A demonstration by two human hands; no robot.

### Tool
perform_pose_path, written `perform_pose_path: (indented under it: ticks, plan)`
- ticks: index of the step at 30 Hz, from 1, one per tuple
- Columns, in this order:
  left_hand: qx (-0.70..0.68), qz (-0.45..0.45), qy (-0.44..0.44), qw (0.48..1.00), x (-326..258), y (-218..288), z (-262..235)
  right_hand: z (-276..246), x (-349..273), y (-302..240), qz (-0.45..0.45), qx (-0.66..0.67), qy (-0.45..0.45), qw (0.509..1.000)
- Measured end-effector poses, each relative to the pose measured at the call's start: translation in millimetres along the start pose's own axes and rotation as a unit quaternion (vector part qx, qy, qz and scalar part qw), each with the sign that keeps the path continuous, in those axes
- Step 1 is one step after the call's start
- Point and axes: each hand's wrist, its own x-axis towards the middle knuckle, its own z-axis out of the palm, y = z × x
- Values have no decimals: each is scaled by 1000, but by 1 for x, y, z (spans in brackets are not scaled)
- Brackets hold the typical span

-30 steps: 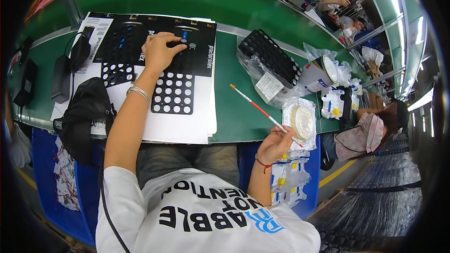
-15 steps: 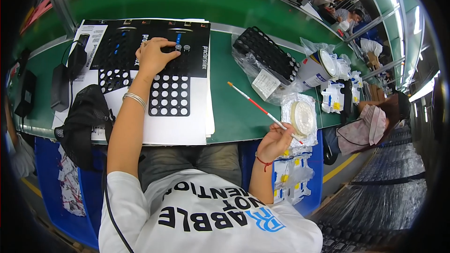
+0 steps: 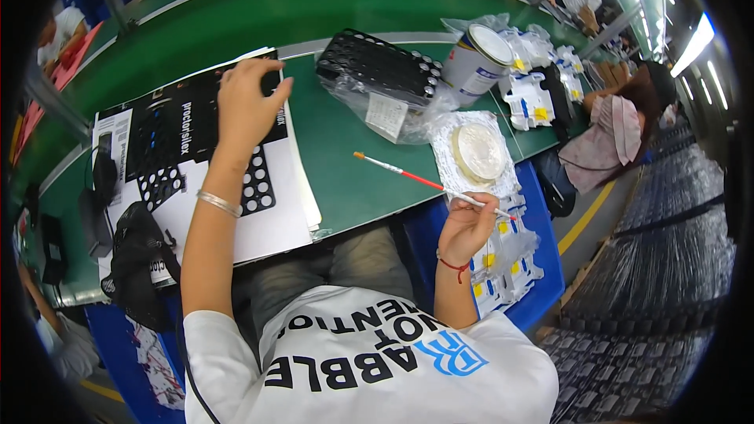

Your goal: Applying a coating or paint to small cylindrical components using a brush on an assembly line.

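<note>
My left hand (image 3: 250, 106) hovers over or rests on a black printed sheet (image 3: 206, 114), thumb and fingers apart, with no object visible between them. Below its wrist a black tray with round white-looking holes (image 3: 258, 182) lies partly covered by my forearm. A thin paintbrush (image 3: 419, 180), white and red with an orange tip, is held in my right hand (image 3: 468, 229), its tip pointing left over the green table. Just beyond that hand stands a round shallow dish (image 3: 479, 152) of pale stuff on a crumpled white wrapping (image 3: 444, 135).
Behind the dish are a tin can (image 3: 477, 64) and a black perforated tray stack (image 3: 377, 67) in clear plastic. White-and-yellow parts (image 3: 528, 100) stand at right; more fill a blue bin (image 3: 542, 283). A black mesh bag (image 3: 135, 255) lies left. A co-worker (image 3: 616, 137) sits right.
The whole view has shifted, so the table appears turned. My left thumb and fingers have moved apart from a pinch near the small discs. My right hand keeps hold of the paintbrush.
</note>
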Motion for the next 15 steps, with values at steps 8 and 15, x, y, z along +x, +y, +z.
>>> perform_pose_path:
  ticks: [8, 15]
  plan:
    - [-125, 33, -82, 988, 21, 84, 98, -26, 14, -48, -120, -43, 82, 988]
    - [-92, -9, -131, 987, 9, 122, 123, -70, 33, -75, -222, -185, 161, 944]
